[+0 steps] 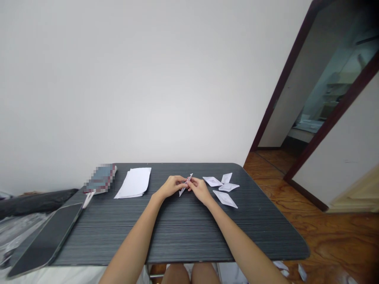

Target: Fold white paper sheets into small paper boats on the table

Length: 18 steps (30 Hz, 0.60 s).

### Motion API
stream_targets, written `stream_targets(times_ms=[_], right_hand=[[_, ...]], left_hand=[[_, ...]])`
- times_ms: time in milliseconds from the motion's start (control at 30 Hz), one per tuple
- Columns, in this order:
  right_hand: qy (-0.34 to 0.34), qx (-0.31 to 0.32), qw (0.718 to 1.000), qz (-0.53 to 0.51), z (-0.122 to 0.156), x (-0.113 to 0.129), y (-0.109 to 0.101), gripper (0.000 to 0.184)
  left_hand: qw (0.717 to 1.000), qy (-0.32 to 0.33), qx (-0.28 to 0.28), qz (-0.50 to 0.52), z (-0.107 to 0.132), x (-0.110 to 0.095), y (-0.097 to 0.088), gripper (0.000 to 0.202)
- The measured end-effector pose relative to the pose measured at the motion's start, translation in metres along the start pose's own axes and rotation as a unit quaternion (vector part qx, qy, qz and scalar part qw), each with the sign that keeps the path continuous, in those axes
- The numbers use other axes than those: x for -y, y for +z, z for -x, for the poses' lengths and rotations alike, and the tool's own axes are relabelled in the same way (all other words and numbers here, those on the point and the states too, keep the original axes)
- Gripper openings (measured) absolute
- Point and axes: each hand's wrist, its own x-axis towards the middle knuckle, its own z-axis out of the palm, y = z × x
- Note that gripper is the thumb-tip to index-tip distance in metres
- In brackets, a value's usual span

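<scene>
Between both hands, over the middle of the dark table (189,232), is a small folded white paper boat (182,191), slanted with one tip up and one tip down. My left hand (172,186) pinches it from the left side. On its right side, my right hand (199,188) has its fingers closed on the same paper. The fingers hide the middle of the folds. To the right of my right hand lie several finished-looking folded paper boats (225,198), flat and close together.
A stack of white paper (134,183) lies left of the hands. Farther left are a pixelated packet (102,179), a white cable (88,199) and a phone (49,236) at the table's left edge. Paper scraps (302,272) lie on the wooden floor at right. A wall stands behind.
</scene>
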Motion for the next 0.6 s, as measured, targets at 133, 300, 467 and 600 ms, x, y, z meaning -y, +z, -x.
stream_targets(times_ms=[133,300,467,600], right_hand=[[-0.048,-0.038,0.989,0.133,0.002,0.002,-0.001,0.02],[-0.059,-0.076,0.967,0.237,0.005,0.007,0.002,0.018],[-0.073,-0.087,0.971,0.209,0.012,0.016,0.002,0.023],[-0.055,-0.055,0.991,0.11,0.016,0.02,0.001,0.03]], left_hand=[[1.0,-0.021,-0.006,0.008,0.001,0.003,0.0,0.035],[0.998,-0.028,-0.042,-0.022,-0.001,-0.001,0.004,0.03],[0.992,-0.019,-0.101,-0.08,-0.003,-0.009,0.01,0.027],[0.985,-0.036,-0.149,-0.074,-0.002,-0.01,0.014,0.027]])
